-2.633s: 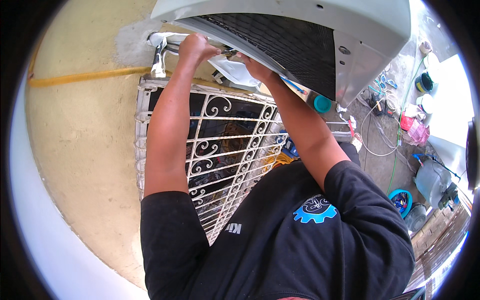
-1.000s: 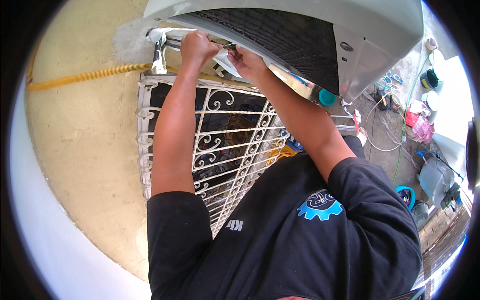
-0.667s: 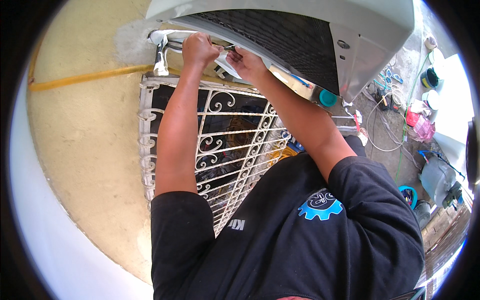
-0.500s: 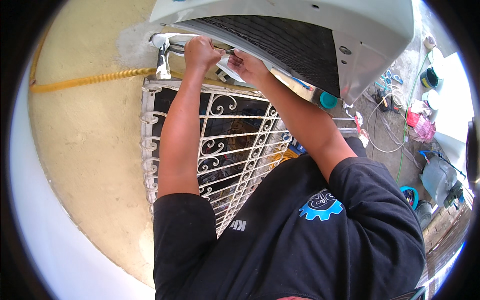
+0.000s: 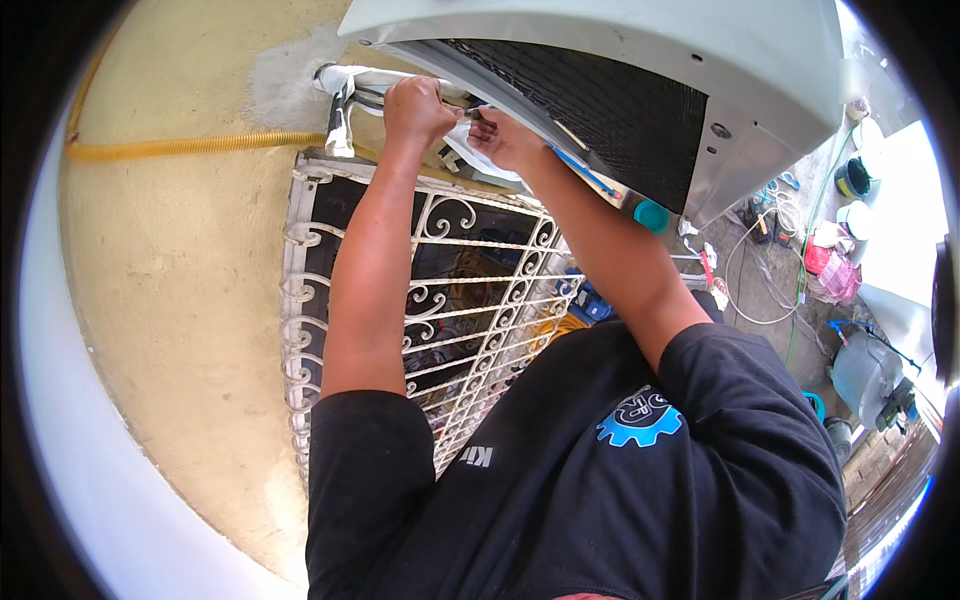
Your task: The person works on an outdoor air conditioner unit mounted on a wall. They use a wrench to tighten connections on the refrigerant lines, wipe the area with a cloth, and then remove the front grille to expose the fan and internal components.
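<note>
Both arms reach up between a yellow wall and a pale air conditioner outdoor unit (image 5: 620, 35) with a dark finned coil (image 5: 610, 115). My left hand (image 5: 415, 110) is closed in a fist, thumb side toward the other hand. Close beside it, my right hand (image 5: 503, 138) has its fingers curled and pinched at a small dark piece (image 5: 473, 114) between the two hands. What lies inside the left fist is hidden, and the small piece is too tiny to name. White-wrapped piping (image 5: 341, 130) comes out of the wall just left of my hands.
Below my hands stands a white scrolled window grille (image 5: 430, 243). A yellow corrugated hose (image 5: 200, 148) runs along the wall. Under the unit's edge are a blue stick-like tool (image 5: 590, 172) and a teal round lid (image 5: 651, 216). Buckets, cords and cloths lie on the ground at right.
The view has shifted a little, so the unit and my hands appear slightly further right and lower. Both hands stay close together with fingers closed.
</note>
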`<move>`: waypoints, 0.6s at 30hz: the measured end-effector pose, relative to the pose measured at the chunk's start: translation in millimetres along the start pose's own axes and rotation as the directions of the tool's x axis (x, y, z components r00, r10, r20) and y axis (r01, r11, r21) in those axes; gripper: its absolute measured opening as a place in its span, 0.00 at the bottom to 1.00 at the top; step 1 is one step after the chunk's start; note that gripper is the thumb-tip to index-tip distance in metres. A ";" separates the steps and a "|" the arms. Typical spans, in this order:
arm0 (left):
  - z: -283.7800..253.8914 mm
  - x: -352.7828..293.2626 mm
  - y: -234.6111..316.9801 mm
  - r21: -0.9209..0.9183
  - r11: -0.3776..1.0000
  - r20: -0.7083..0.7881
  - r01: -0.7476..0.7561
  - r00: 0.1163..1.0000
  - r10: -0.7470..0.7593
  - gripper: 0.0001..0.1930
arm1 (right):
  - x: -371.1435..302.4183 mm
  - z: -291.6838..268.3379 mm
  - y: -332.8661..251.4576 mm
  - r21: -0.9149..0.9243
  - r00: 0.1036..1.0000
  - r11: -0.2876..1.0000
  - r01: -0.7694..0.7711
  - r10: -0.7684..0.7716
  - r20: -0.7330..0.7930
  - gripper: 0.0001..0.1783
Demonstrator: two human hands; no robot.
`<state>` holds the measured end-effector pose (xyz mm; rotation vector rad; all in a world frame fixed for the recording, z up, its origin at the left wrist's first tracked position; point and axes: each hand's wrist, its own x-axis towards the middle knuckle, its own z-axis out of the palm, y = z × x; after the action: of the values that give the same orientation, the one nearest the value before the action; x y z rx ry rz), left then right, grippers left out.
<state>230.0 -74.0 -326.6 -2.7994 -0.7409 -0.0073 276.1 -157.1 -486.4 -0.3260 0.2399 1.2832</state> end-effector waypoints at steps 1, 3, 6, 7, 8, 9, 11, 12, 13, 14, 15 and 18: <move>-1.4 -0.7 0.9 0.005 1.000 0.003 0.003 1.000 -0.003 0.19 | 0.6 1.3 1.5 -0.001 1.000 1.000 0.021 -0.021 0.018 0.17; -3.2 -2.4 1.9 -0.019 1.000 -0.027 -0.017 1.000 0.017 0.19 | 1.4 2.6 2.1 -0.011 0.998 1.000 -0.027 0.028 0.062 0.19; -4.3 -3.2 3.1 -0.037 0.998 -0.049 -0.042 0.998 0.040 0.19 | 1.3 2.4 -2.0 -0.091 0.979 0.977 -0.195 0.199 0.036 0.19; -4.8 -3.7 3.2 -0.027 0.999 -0.037 -0.037 0.999 0.036 0.18 | 0.9 2.6 -3.4 -0.064 0.983 0.983 -0.175 0.178 0.042 0.19; -5.3 -4.0 3.6 -0.036 0.999 -0.035 -0.030 0.999 0.029 0.18 | 0.1 3.3 -4.0 -0.050 0.990 0.989 -0.141 0.141 -0.012 0.19; -5.8 -4.4 3.7 -0.034 0.999 -0.023 -0.019 1.000 0.019 0.18 | -0.4 4.4 -4.5 -0.032 0.993 0.995 -0.091 0.088 -0.082 0.18; -7.0 -3.9 4.7 -0.023 0.999 -0.037 -0.024 0.999 0.023 0.18 | -1.9 7.7 -2.1 -0.044 1.000 0.999 -0.020 0.020 0.003 0.18; -7.4 -4.7 5.0 -0.013 0.999 -0.051 -0.033 0.998 0.032 0.18 | -2.7 9.6 -0.1 -0.043 0.999 0.999 0.015 -0.013 0.035 0.18; -7.6 -5.4 5.4 -0.008 0.999 -0.057 -0.044 0.997 0.044 0.18 | -3.2 11.6 1.7 -0.019 0.999 1.000 0.000 0.000 0.043 0.18; -8.0 -5.5 5.6 -0.011 0.999 -0.061 -0.038 0.997 0.038 0.19 | -4.0 12.6 2.2 0.006 0.999 1.000 -0.014 0.014 0.051 0.19; -8.2 -5.9 5.5 -0.018 0.999 -0.057 -0.036 0.998 0.035 0.19 | -4.5 13.6 2.5 0.017 0.997 0.999 -0.046 0.045 0.059 0.19; -7.1 -5.7 5.4 -0.016 0.999 -0.036 -0.034 0.999 0.034 0.19 | -5.5 11.8 -2.8 -0.052 0.986 0.985 -0.165 0.166 0.006 0.20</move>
<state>228.1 -83.0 -321.3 -2.8199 -0.6878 -0.0576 277.3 -158.3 -473.1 -0.3488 0.2286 1.4565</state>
